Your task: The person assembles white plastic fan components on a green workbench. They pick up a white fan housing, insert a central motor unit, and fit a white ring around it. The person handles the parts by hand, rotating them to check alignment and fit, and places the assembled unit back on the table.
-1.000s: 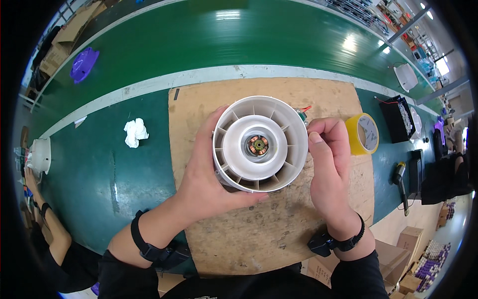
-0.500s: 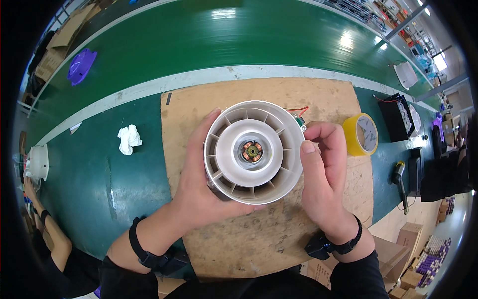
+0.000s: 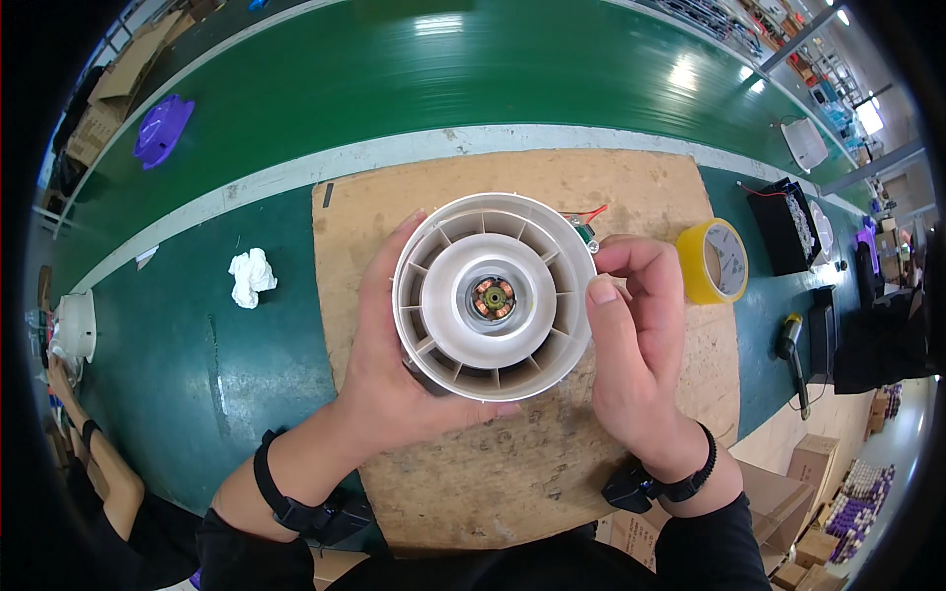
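A round white plastic fan housing (image 3: 434, 281) with radial vanes is held up over the cardboard sheet, its open face upward. Copper motor windings (image 3: 494, 298) show at its centre. My left hand (image 3: 379, 345) is wrapped round its left and lower side, with part of the fingers hidden behind it. At the right rim, my right hand (image 3: 641, 335) has thumb and bent forefinger closed at the edge; the exact contact is partly hidden. Just above those fingertips, a small green circuit board (image 3: 585, 232) with a red wire (image 3: 591, 213) sticks out from the housing.
The cardboard sheet (image 3: 473, 502) covers the middle of the green table. Yellow tape (image 3: 698, 263) stands right, near a black box (image 3: 783, 231) and a handheld tool (image 3: 790, 340). Crumpled white tissue (image 3: 253, 277) lies left. Beyond runs a green conveyor belt (image 3: 473, 79). Another person's arm (image 3: 113, 463) is at far left.
The housing and both hands have shifted slightly left and away from me in the picture. The grip of both hands looks the same.
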Tool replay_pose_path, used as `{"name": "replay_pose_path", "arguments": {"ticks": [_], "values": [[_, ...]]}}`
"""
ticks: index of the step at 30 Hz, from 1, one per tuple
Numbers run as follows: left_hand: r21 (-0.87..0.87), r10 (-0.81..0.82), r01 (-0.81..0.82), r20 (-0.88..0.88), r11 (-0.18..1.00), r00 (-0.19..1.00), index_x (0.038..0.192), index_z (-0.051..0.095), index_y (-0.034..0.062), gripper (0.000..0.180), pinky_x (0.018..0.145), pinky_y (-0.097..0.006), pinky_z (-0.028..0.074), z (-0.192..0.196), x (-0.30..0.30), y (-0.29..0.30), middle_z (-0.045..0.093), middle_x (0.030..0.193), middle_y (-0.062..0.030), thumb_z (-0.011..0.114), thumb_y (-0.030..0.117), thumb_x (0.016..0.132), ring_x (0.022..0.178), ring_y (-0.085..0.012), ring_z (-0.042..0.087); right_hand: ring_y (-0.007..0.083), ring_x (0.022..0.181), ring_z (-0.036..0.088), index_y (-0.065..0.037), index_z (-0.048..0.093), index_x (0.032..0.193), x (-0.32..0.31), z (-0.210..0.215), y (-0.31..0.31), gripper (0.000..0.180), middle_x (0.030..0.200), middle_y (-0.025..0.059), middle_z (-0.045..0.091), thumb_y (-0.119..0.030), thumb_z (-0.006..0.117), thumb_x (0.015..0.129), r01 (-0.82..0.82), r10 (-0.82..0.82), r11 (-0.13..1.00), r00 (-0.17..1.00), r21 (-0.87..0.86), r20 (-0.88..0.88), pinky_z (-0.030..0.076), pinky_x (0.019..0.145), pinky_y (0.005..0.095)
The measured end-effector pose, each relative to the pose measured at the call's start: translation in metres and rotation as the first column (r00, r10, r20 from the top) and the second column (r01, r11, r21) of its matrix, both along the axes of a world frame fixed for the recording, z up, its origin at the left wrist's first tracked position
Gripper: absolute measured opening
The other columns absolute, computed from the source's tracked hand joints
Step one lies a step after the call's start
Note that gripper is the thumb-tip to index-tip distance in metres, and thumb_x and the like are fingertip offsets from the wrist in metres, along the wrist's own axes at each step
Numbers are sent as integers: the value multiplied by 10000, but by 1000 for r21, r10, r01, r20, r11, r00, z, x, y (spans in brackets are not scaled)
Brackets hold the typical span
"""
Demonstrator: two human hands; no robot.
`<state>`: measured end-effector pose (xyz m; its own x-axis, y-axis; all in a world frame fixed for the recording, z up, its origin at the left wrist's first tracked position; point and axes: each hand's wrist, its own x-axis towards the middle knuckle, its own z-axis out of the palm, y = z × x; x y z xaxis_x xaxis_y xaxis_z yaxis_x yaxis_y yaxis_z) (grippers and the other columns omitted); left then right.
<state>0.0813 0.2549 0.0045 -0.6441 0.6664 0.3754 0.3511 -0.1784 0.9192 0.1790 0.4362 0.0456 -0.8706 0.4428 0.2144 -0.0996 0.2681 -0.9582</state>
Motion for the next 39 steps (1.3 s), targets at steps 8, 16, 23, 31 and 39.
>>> {"name": "replay_pose_path", "arguments": {"ticks": [8,16,23,31,39], "values": [[-88,34,-30,44,996,998,1529,152,24,1262,1140,-431,366,-1,3,-2,381,1476,-170,971,236,592,1387,-287,413,175,967,556,22,484,1117,0,-2,1,186,1087,116,536,-56,526,954,10,-10,1000,1000,0,17,483,860,342],[-132,63,-63,-4,989,998,1530,132,20,1287,1139,-435,368,1,4,-1,380,1473,-179,975,244,583,1385,-299,416,185,953,565,14,480,1099,-2,-2,3,172,1068,118,543,-56,521,946,15,-15,1000,1000,8,20,490,849,351],[-178,76,-66,48,982,996,1524,147,16,1285,1134,-433,375,2,5,-2,382,1467,-179,979,241,571,1380,-297,422,191,947,567,10,479,1086,-4,-3,3,168,1054,119,545,-56,522,937,20,-20,1000,999,13,28,497,832,356],[-98,54,-42,115,994,992,1512,191,13,1217,1106,-405,416,5,4,-4,429,1439,-151,963,170,584,1344,-263,467,151,941,547,-2,489,1096,-4,1,-2,149,1038,86,557,-102,513,988,10,-6,993,1000,-114,28,485,816,318],[81,61,-91,310,993,949,1423,401,-44,983,1035,-409,487,16,3,4,554,1363,-159,923,254,646,1238,-269,579,193,1006,523,14,481,1161,-5,-16,10,220,1080,121,537,-122,527,994,20,-14,1000,974,24,-225,440,915,333]]}}
